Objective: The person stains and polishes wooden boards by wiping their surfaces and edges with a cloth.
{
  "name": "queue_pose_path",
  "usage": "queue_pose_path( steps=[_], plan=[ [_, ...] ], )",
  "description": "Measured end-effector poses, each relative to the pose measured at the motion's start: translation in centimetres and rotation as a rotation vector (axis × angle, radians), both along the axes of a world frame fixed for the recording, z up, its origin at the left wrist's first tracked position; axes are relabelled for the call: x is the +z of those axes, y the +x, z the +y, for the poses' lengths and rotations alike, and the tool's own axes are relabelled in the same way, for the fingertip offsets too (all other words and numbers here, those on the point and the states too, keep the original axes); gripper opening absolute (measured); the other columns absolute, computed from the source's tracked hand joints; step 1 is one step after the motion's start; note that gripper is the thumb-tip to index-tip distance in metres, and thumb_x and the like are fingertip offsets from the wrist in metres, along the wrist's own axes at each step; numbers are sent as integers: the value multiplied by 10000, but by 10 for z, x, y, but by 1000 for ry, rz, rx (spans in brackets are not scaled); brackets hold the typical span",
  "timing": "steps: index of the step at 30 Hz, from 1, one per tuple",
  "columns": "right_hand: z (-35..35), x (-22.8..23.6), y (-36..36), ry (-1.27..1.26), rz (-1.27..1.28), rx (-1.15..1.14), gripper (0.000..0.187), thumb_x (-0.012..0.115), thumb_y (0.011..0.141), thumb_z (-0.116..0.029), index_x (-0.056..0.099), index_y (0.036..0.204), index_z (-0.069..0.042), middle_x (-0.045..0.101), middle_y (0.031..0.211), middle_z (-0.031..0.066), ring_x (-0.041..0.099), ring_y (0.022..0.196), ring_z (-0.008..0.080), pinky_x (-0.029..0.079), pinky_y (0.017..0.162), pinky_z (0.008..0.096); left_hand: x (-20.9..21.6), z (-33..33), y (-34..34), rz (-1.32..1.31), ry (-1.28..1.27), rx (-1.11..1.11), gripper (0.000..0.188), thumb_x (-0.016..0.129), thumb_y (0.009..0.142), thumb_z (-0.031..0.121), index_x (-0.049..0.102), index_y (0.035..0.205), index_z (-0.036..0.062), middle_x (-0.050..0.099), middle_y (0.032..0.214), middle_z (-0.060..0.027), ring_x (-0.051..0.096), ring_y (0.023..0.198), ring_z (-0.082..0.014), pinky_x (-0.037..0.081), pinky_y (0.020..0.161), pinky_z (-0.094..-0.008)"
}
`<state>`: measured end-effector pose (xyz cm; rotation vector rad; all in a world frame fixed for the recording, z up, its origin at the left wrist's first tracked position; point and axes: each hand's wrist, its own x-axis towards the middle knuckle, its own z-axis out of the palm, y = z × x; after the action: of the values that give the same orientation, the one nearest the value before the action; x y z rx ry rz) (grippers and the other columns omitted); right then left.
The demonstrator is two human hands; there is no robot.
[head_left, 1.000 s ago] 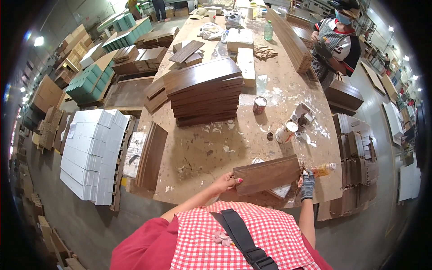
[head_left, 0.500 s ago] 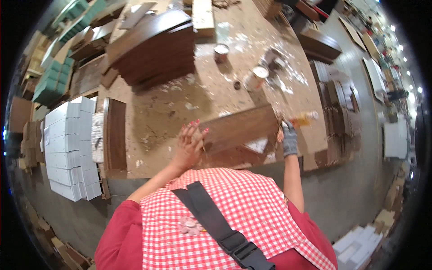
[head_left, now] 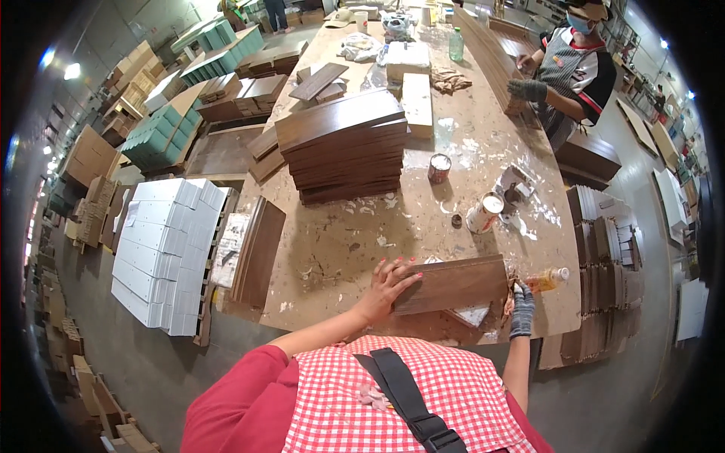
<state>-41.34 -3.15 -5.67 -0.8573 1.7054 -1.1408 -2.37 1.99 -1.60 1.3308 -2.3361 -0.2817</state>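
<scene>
A long dark brown wooden board (head_left: 457,285) lies crosswise in front of me, near the table's front edge. My left hand (head_left: 387,293), bare with red nails, grips its left end, fingers reaching across the far edge and the thumb hidden. At the right end is my right hand (head_left: 521,309) in a grey glove, closed on a crumpled brown rag (head_left: 508,300) against the board's end. A white block (head_left: 472,313) shows partly beneath the board. Just beyond the glove is a clear bottle of amber liquid (head_left: 550,280).
A tall stack of brown boards (head_left: 347,155) stands on the worktable (head_left: 332,249). Farther right are an open can (head_left: 439,167) and a white-topped can (head_left: 485,213). More boards (head_left: 259,249) lean at the left edge. A co-worker (head_left: 566,83) stands at the far right beside long planks.
My view has lifted and shifted left, so the far table and the co-worker now show. Both hands keep their places at the two ends of the board.
</scene>
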Motion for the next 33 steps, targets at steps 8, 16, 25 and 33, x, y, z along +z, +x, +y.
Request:
queue_pose_path(
  steps=[8,16,25,33],
  plan=[
    [6,85,44,-433,522,392,280,644,747,-5,642,1026,-31,578,1052,100,559,955,245,444,877,345,-12,-15,-3,524,22,314,546,514,804,-19,444,1328,121,399,1318,-146,433,1203,-274,427,963,-394],
    [20,84,74,-472,750,699,292,746,627,16,703,904,-67,593,943,89,577,885,220,481,785,331,-59,1,7,1299,1108,513,341,459,959,297,411,1200,60,597,806,-69,621,647,-184,538,543,-290],
    [42,29,141,-386,365,953,239,730,690,8,642,910,-28,599,896,63,596,850,183,509,663,291,-10,-5,-11,1339,1296,200,458,462,956,428,431,1171,25,643,797,-138,649,560,-226,552,428,-328],
    [28,69,139,0,-187,634,278,729,701,8,621,947,-65,566,906,72,594,852,199,513,674,296,-36,-12,-2,1113,1155,257,503,492,922,505,549,1003,12,645,721,-92,629,548,-149,504,446,-265]
  ],
)
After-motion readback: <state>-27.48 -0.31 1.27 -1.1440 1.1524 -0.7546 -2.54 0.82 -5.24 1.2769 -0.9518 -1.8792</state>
